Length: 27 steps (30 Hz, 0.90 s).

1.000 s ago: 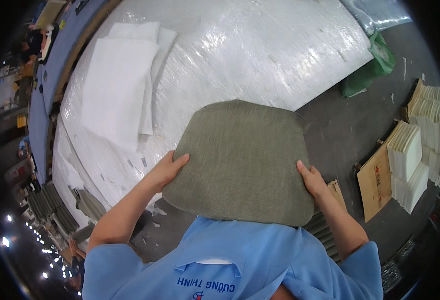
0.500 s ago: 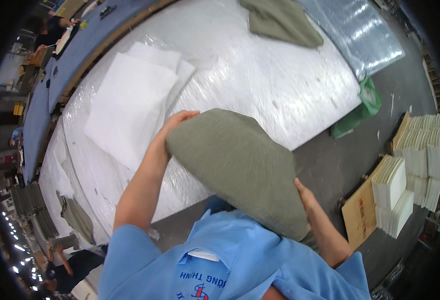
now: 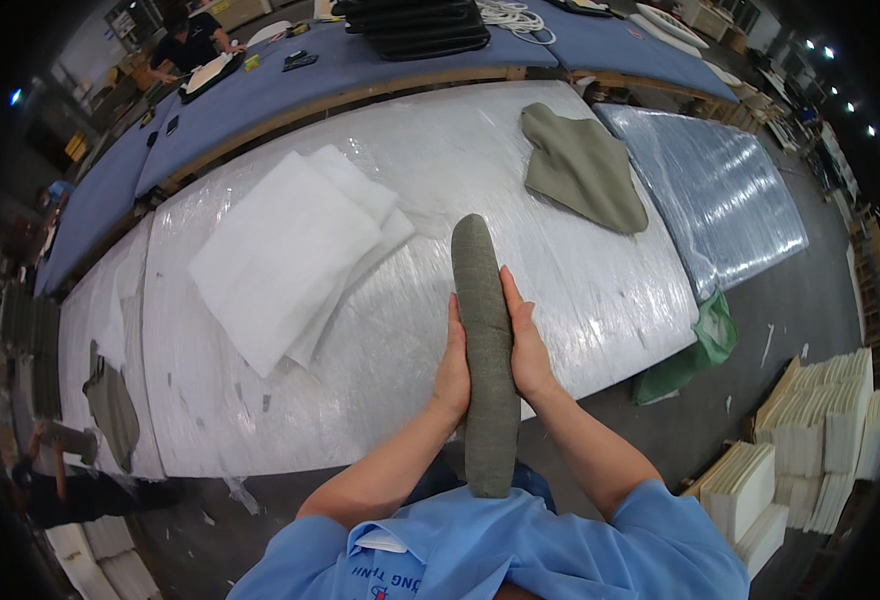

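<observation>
- Head view: the left hand (image 3: pixel 452 368) and right hand (image 3: pixel 527 350) press flat against opposite faces of a grey-green fabric-covered pad (image 3: pixel 485 350), fingers stretched along it, so the pad is clamped edge-on between the palms.
- The pad hangs above the near edge of the plastic-wrapped table (image 3: pixel 380 400), in front of the person's chest.
- No container holds anything here; a green bag (image 3: pixel 695 350) droops off the table's right corner, its contents hidden.
- Between the white foam sheets (image 3: pixel 285 255) at the left and a loose grey-green cover (image 3: pixel 585 170) at the far right, a bare strip of wrap lies ahead of the pad.
- Stacked pale boards (image 3: pixel 820 430) stand on the floor, well apart to the right.
- The pad's long axis runs straight away from the person, its rounded far end pointing across the table.
</observation>
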Available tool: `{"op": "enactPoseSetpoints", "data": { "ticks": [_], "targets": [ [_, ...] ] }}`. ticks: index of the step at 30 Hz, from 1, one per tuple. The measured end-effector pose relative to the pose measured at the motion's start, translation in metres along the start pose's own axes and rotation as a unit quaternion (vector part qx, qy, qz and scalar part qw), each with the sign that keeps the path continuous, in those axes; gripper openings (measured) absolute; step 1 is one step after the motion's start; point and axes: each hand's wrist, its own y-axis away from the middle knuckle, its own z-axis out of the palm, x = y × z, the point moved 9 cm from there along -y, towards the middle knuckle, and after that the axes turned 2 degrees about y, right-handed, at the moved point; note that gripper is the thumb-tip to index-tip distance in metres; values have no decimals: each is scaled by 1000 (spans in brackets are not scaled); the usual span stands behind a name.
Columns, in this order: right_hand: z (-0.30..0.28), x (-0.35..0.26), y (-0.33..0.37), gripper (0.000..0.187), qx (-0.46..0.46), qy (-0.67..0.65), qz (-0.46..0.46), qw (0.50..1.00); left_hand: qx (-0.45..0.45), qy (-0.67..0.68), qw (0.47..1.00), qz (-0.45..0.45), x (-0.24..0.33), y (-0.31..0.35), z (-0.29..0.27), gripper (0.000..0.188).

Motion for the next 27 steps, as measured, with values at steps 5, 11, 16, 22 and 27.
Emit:
{"op": "enactPoseSetpoints", "data": {
  "ticks": [5,11,16,22,27],
  "targets": [
    [-11,15,-7,82,-11,-80,15,997,4,-3,1000,-6,-29,-14,4,70],
    [-14,42,-13,85,-17,-83,9,996,-15,-6,999,-30,-92,-25,-15,77],
    [-6,61,-23,81,-41,-63,22,997,-5,-238,970,55,-88,-30,-28,82],
    [-54,19,-24,71,-33,38,-64,997,49,-2,998,-30,-24,2,4,96],
    [-4,-90,26,57,-267,230,-410,841,26,-322,946,17,22,87,54,113]
  ]
}}
